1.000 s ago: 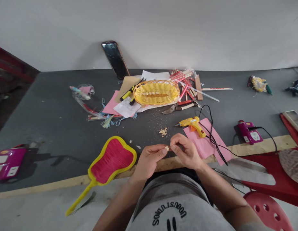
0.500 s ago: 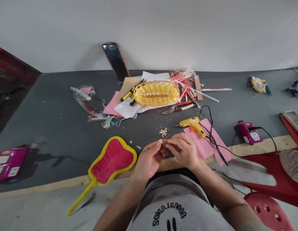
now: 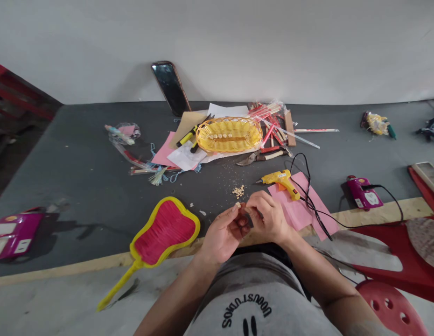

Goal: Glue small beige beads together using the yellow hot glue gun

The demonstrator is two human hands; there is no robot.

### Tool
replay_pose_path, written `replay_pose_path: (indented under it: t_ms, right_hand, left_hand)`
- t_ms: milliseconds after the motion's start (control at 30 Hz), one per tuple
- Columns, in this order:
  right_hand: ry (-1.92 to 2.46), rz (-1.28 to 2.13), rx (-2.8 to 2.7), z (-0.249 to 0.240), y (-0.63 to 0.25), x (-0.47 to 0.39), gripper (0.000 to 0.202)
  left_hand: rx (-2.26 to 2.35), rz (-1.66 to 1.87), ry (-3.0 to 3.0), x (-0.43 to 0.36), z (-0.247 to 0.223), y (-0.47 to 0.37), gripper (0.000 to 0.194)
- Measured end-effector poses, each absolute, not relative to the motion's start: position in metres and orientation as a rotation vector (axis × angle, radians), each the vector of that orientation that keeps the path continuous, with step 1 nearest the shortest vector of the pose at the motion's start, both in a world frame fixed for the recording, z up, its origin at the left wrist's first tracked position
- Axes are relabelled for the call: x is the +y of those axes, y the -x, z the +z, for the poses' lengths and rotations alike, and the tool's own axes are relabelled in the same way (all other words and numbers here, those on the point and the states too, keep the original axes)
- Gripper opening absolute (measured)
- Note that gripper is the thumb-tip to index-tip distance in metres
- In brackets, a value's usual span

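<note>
At lower centre, our left hand (image 3: 222,237) pinched a pale piece (image 3: 238,204) between its fingers, probably to keep it exposed. We couldn't tell whether our right hand's (image 3: 269,217) fingers pinched anything.

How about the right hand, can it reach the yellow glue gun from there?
Probably yes: the yellow glue gun lies just beyond the right hand, and nothing seems to block the way, though it's busy beside the left hand.
</note>
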State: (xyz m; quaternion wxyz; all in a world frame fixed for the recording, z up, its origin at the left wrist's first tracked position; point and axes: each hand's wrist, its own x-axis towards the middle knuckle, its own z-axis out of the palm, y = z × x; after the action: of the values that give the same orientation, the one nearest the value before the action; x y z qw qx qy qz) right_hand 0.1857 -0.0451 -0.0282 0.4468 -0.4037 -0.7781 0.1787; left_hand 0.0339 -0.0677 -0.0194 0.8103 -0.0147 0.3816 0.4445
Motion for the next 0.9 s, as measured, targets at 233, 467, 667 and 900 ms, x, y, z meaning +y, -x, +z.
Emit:
replay_pose_path:
  t_ms: [233,467,667,900]
  right_hand:
    - [1.142,0.896,-1.649,-0.027,-0.192,-0.042,0.016]
    - [1.002,1.006,-1.785,-0.025,-0.193,-0.039,0.025]
    - [1.001,1.127,-1.692,-0.026,-0.19,-0.036,0.015]
    - [1.098,1.347,-1.078,-0.037,-0.206,-0.031,0.027]
  left_hand:
    - [0.84,0.965,0.154,-0.064,-0.013,-0.035,0.038]
    - [0.853,1.01,0.058,-0.065,-0.018,-0.036,0.035]
    - [0.906,1.018,-0.157,-0.067,-0.021,-0.035,0.032]
    - [0.732,0.892,-0.142,-0.064,-0.013,-0.017,0.058]
